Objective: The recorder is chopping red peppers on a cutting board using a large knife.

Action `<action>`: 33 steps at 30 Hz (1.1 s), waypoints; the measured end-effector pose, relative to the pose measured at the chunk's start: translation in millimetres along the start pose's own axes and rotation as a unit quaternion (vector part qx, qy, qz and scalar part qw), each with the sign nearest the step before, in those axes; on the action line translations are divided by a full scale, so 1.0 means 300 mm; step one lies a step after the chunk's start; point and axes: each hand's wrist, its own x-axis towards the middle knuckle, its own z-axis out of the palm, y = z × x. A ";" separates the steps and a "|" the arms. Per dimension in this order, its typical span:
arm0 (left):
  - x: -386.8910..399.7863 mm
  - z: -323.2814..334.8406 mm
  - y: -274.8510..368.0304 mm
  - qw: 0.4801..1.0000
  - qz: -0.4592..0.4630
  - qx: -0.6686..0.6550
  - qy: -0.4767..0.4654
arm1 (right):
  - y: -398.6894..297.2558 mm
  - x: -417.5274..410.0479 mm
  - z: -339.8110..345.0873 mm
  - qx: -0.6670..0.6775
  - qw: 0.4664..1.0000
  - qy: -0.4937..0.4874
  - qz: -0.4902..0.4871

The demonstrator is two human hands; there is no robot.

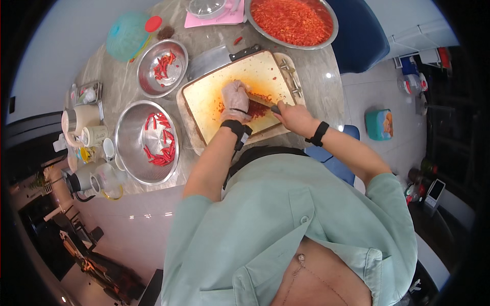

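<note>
My left hand (pixel 235 97), in a clear plastic glove, rests with curled fingers on a pale cutting board (pixel 203 95) with a brown rim. What lies under those fingers is hidden. My right hand (pixel 296 116) grips the dark handle of a kitchen knife (pixel 262 100), its blade slanting toward the gloved hand. Chopped red chilies (pixel 258 111) lie around the blade, and orange stains and small bits mark the board. Beyond the board's far edge, a wide cleaver (pixel 210 61) with a black handle lies flat.
A perforated steel colander (pixel 130 141) and a smaller steel bowl (pixel 147 82) hold whole red chilies at left. At the back, a large steel bowl (pixel 249 15) is full of chopped chili. Jugs (pixel 101 181) and cups line the marble table's left edge. Blue chairs (pixel 356 34) stand at right.
</note>
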 end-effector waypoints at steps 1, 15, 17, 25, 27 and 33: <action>0.001 0.004 0.008 1.000 0.002 -0.002 -0.003 | 0.022 -0.008 0.049 0.002 0.999 0.030 -0.017; -0.026 -0.025 0.028 0.999 -0.011 0.030 0.027 | 0.018 -0.010 0.080 0.003 0.999 0.030 -0.029; 0.017 -0.043 0.100 0.984 -0.170 -0.035 -0.029 | 0.019 0.015 0.014 0.017 0.998 0.045 -0.041; -0.015 -0.060 0.099 0.998 -0.054 -0.036 0.023 | -0.034 0.007 0.067 0.040 0.998 0.035 -0.023; 0.006 -0.069 0.102 0.992 -0.123 -0.017 -0.012 | -0.029 0.011 0.022 0.040 0.999 0.000 -0.015; -0.022 -0.090 0.047 0.985 -0.134 -0.103 -0.015 | -0.106 -0.013 0.024 0.081 0.997 0.001 -0.001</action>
